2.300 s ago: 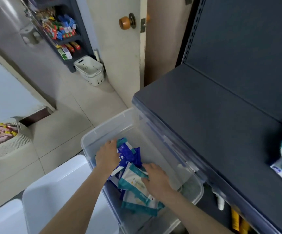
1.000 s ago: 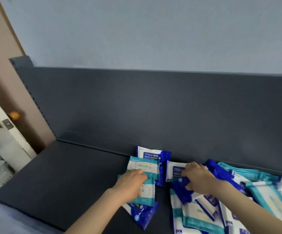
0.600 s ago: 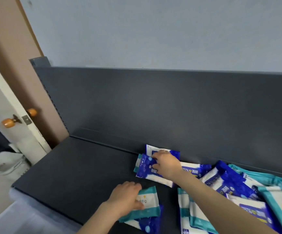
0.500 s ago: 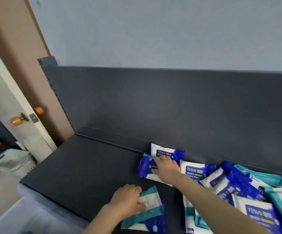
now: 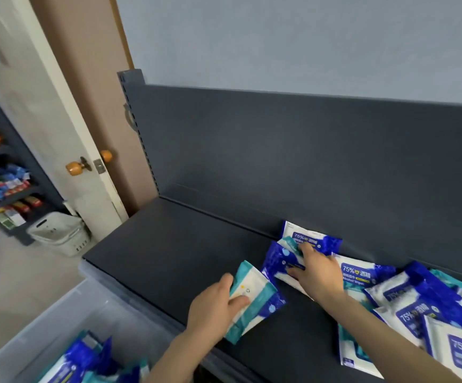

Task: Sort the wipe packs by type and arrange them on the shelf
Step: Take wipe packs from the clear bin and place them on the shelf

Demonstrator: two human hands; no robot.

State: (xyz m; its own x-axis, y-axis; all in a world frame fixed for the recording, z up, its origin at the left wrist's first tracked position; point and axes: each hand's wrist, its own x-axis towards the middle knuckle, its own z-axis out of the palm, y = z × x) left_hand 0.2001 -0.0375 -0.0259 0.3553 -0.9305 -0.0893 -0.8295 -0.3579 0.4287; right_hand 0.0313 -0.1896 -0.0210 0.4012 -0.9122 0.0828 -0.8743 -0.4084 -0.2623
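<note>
**teal and blue starting to split, still loads to go**

so a couple of seconds back both hands were down in the clear bin scooping packs, and now that batch is up on the shelf and getting separated. the left hand has a teal wipe pack pinched, thumb on its far edge and fingers curled over the top. compared with half a second ago, that pack has swung to an angle and slid a bit left, away from the blue ones. one blue pack is poking out from underneath it, so that stack isn't clean yet.

the right hand hasn't really moved. its fingers are spread flat, pressing down on a blue alcohol wipe pack near the back panel. another blue one leans against the panel just behind the fingertips. there's a sliver of teal tucked between those two, can't tell how much of a pack it is.

my read: blue goes along the back, teal gets pulled left. early days though. the mixed pile on the right is still jumbled and the bin still has packs in it.
</note>
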